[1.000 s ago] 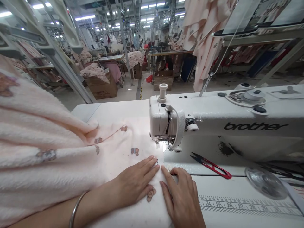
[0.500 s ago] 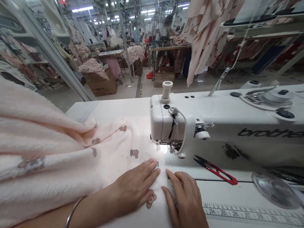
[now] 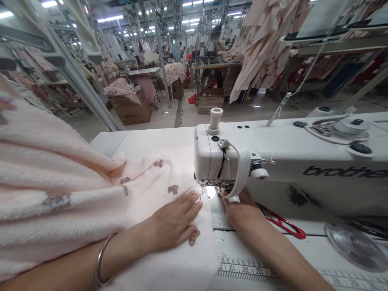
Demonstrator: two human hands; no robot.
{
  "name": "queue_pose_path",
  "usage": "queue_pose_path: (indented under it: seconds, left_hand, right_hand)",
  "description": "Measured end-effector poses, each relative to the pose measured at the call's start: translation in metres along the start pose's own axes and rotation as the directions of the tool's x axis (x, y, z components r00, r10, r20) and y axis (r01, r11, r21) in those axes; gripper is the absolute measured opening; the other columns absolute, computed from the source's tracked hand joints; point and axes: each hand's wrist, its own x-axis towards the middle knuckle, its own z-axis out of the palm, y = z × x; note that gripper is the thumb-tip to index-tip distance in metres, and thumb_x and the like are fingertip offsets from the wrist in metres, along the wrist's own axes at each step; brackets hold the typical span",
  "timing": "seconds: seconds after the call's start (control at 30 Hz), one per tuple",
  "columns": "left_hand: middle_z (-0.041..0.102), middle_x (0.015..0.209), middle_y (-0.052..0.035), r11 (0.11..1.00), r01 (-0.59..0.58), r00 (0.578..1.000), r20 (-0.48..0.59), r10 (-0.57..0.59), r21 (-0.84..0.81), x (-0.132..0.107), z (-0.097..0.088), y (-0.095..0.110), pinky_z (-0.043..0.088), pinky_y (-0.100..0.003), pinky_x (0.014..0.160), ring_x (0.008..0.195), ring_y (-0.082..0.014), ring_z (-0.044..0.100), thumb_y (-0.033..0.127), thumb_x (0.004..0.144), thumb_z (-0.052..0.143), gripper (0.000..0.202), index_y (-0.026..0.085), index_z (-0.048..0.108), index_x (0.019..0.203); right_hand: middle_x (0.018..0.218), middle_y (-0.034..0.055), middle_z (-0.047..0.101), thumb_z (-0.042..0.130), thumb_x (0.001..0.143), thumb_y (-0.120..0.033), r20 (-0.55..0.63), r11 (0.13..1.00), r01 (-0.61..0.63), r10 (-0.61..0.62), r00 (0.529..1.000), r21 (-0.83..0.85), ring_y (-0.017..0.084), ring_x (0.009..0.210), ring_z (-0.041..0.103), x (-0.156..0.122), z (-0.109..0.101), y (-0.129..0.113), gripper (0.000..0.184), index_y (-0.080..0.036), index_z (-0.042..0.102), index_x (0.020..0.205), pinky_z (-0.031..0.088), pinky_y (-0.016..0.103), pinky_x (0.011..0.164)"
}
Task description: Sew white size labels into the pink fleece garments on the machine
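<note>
My left hand (image 3: 174, 222) lies flat on pale pink fleece fabric (image 3: 142, 210) printed with small bears, its fingers stretched toward the fabric's right edge. That edge runs beside the needle area of a white sewing machine (image 3: 204, 155). My right hand (image 3: 242, 210) reaches in under the machine head, just right of the needle area. The head and its white guard hide most of its fingers, so whether they hold anything cannot be seen. Red-handled thread snips (image 3: 286, 225) lie on the machine bed right of my right wrist, their blades partly covered by it.
A ruler scale (image 3: 242, 268) runs along the table's front. A clear round plastic piece (image 3: 348, 246) lies at the right, near dark tools (image 3: 363, 226). Bunched fleece rises at far left. Beyond the table stand cardboard boxes (image 3: 133, 109) and hanging pink garments (image 3: 263, 48).
My right hand has moved from the fabric's edge up and forward under the machine head, now overlapping the snips' blades. My left hand stays flat on the fabric. The view has shifted slightly.
</note>
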Motion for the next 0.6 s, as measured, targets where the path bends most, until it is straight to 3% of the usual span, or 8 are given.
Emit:
queue_pose_path:
  seconds: [0.1,0.2,0.4,0.6]
  left_hand:
    - [0.036,0.143,-0.0227,1.000,-0.004,1.000,-0.010,0.004,0.006,0.001,0.001,-0.001,0.033,-0.045,0.113,0.140,-0.0322,0.024,0.029,0.092,0.045,0.053,0.003,0.034,0.138]
    - [0.038,0.142,-0.0219,1.000,-0.002,1.000,-0.018,0.002,-0.010,0.001,0.001,0.000,0.034,-0.045,0.113,0.139,-0.0316,0.026,0.028,0.092,0.046,0.054,0.005,0.032,0.139]
    - [0.038,0.142,-0.0222,0.999,0.002,0.999,-0.041,-0.004,-0.046,0.002,0.000,-0.002,0.034,-0.046,0.113,0.139,-0.0314,0.027,0.027,0.091,0.046,0.056,0.006,0.029,0.140]
    - [0.037,0.142,-0.0202,0.997,0.033,0.999,-0.018,-0.034,-0.073,0.006,-0.004,-0.005,0.034,-0.043,0.113,0.137,-0.0303,0.029,0.028,0.090,0.048,0.054,0.007,0.034,0.138]
  right_hand:
    - [0.114,0.0100,0.061,0.030,0.076,0.008,0.157,0.995,0.096,-0.092,0.983,-0.019,0.023,0.110,0.051,-0.032,-0.016,-0.021,0.054,-0.013,0.059,0.117,0.045,0.038,0.090]
    - [0.128,0.0099,0.051,0.031,0.076,0.009,0.266,0.993,0.117,-0.110,0.958,-0.010,0.025,0.122,0.041,-0.051,-0.021,-0.035,0.067,-0.015,0.041,0.137,0.039,0.043,0.100]
    - [0.120,0.0127,0.054,0.032,0.080,0.005,0.239,0.999,0.046,-0.039,0.970,-0.022,0.028,0.114,0.044,-0.048,-0.008,-0.041,0.057,-0.016,0.050,0.131,0.042,0.046,0.094]
    - [0.125,0.0105,0.050,0.029,0.070,0.013,0.243,0.999,-0.044,0.047,0.969,-0.017,0.028,0.116,0.041,-0.048,-0.005,-0.043,0.074,-0.021,0.048,0.133,0.041,0.047,0.093]
